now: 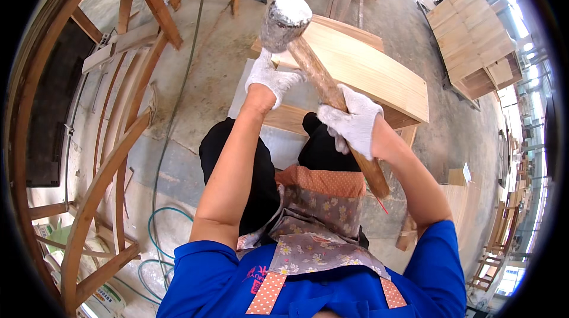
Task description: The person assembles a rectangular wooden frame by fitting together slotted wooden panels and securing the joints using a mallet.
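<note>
Right gloved hand [354, 122] grips the wooden handle of a pale-headed mallet [286, 18], raised above the light pine panel [367, 69]. Left gloved hand [271, 78] presses the panel's near edge, fingers probably curled. Blow not yet landed; joint hidden.

right hand [354, 121] fisted and raised; left hand [271, 78] seemingly pressed flat.

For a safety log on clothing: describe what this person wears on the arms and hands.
Both hands wear white knitted work gloves: the left hand and the right hand. The gloves end at the wrists. The forearms are bare up to short blue sleeves of a shirt. No watch, bracelet or marking shows on either arm.
</note>
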The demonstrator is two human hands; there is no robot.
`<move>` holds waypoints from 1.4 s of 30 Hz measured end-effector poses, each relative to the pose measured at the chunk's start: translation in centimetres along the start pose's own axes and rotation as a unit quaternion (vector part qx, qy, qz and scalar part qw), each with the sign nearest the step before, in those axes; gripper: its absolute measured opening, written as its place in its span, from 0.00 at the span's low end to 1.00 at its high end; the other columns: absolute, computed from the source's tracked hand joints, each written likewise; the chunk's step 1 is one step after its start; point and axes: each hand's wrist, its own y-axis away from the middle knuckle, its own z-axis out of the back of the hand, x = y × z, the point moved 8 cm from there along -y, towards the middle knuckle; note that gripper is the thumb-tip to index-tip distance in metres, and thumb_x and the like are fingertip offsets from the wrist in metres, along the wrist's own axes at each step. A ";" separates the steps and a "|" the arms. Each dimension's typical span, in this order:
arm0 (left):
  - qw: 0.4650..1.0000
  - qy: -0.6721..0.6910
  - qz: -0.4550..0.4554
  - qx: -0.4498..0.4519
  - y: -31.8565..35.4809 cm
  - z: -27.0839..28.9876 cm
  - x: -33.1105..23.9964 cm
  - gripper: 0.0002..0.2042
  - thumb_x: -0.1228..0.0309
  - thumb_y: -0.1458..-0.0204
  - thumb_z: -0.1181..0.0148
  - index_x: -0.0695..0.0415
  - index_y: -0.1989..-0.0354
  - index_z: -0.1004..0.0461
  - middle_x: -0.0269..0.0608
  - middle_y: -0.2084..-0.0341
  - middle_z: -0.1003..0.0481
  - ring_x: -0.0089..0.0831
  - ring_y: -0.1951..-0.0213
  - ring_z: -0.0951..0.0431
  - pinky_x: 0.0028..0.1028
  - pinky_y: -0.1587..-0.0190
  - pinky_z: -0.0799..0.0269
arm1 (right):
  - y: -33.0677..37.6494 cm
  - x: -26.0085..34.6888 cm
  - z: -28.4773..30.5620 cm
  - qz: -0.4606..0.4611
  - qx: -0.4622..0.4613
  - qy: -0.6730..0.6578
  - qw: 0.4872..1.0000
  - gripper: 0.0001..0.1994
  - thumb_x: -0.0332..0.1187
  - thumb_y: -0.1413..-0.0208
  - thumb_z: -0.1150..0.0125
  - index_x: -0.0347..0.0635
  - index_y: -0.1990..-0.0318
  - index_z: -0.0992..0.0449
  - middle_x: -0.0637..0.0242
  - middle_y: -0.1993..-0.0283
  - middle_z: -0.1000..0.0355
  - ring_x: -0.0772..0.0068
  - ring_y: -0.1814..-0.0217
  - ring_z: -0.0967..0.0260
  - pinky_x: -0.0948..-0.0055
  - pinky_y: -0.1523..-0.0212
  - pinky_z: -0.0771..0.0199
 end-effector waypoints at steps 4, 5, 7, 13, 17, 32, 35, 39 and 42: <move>0.999 -0.003 -0.009 -0.032 0.1 0.5 -0.2 0.51 0.75 0.65 0.25 0.67 0.33 0.54 0.48 0.45 0.31 0.33 0.46 0.29 0.26 0.45 0.32 | 0.6 3.6 1.6 -0.017 0.002 -0.090 0.996 0.14 0.38 0.42 0.42 0.35 0.57 0.31 0.68 0.80 0.35 0.80 0.86 0.36 0.79 0.88 0.37; 0.999 -0.003 -0.021 -0.049 -0.1 0.6 0.0 0.50 0.76 0.65 0.26 0.67 0.33 0.54 0.47 0.45 0.31 0.33 0.46 0.29 0.26 0.45 0.32 | 0.8 4.3 2.2 0.027 -0.025 -0.106 0.994 0.14 0.38 0.42 0.41 0.35 0.57 0.31 0.68 0.79 0.35 0.80 0.86 0.36 0.79 0.88 0.38; 0.995 -0.061 -0.053 -0.067 -0.5 1.2 0.2 0.51 0.76 0.66 0.26 0.67 0.33 0.55 0.47 0.44 0.32 0.33 0.46 0.29 0.27 0.46 0.32 | 1.0 5.4 3.1 0.101 -0.076 -0.137 0.982 0.15 0.38 0.42 0.41 0.34 0.57 0.30 0.68 0.79 0.34 0.80 0.86 0.37 0.80 0.88 0.38; 0.996 0.051 -0.041 -0.052 -1.2 0.7 1.1 0.51 0.75 0.66 0.25 0.69 0.33 0.55 0.47 0.44 0.32 0.31 0.46 0.29 0.27 0.45 0.33 | -3.2 1.7 1.6 -0.025 -0.071 -0.020 0.997 0.17 0.41 0.44 0.40 0.35 0.58 0.31 0.67 0.79 0.35 0.77 0.85 0.36 0.75 0.87 0.35; 0.997 -0.027 -0.042 -0.054 -0.5 1.0 0.5 0.51 0.75 0.65 0.25 0.69 0.34 0.55 0.47 0.44 0.32 0.31 0.47 0.29 0.27 0.46 0.32 | -2.2 4.3 3.3 0.040 -0.086 -0.089 0.991 0.17 0.42 0.43 0.40 0.34 0.58 0.29 0.68 0.79 0.34 0.78 0.85 0.36 0.77 0.85 0.35; 0.973 -0.037 0.063 -0.221 -5.0 6.4 -4.0 0.19 0.57 0.44 0.43 0.61 0.53 0.24 0.40 0.59 0.22 0.31 0.63 0.23 0.32 0.59 0.27 | 3.7 -2.7 6.3 0.092 -0.128 -0.231 0.960 0.19 0.37 0.43 0.44 0.27 0.53 0.32 0.66 0.79 0.34 0.77 0.87 0.39 0.78 0.88 0.39; 0.933 -0.287 0.146 -0.162 -6.9 4.0 -6.7 0.18 0.60 0.47 0.39 0.63 0.57 0.23 0.37 0.62 0.21 0.28 0.67 0.24 0.28 0.63 0.29 | 5.4 -5.2 7.3 0.074 -0.175 -0.240 0.952 0.15 0.34 0.44 0.45 0.29 0.56 0.31 0.66 0.79 0.33 0.78 0.86 0.38 0.78 0.87 0.39; 0.921 -0.379 0.045 -0.082 -10.4 4.4 -5.4 0.12 0.74 0.52 0.36 0.65 0.59 0.22 0.37 0.67 0.20 0.29 0.72 0.23 0.27 0.67 0.27 | 7.2 -7.9 7.9 0.066 -0.208 -0.238 0.946 0.16 0.33 0.46 0.44 0.30 0.54 0.30 0.68 0.78 0.32 0.80 0.84 0.38 0.79 0.85 0.39; 0.974 -0.196 0.096 -0.068 -10.3 4.7 -4.2 0.11 0.76 0.52 0.37 0.64 0.60 0.21 0.39 0.66 0.20 0.28 0.70 0.21 0.25 0.65 0.25 | 8.1 -10.5 8.4 0.049 -0.217 -0.230 0.947 0.18 0.34 0.47 0.42 0.33 0.51 0.29 0.70 0.75 0.32 0.83 0.79 0.37 0.80 0.80 0.37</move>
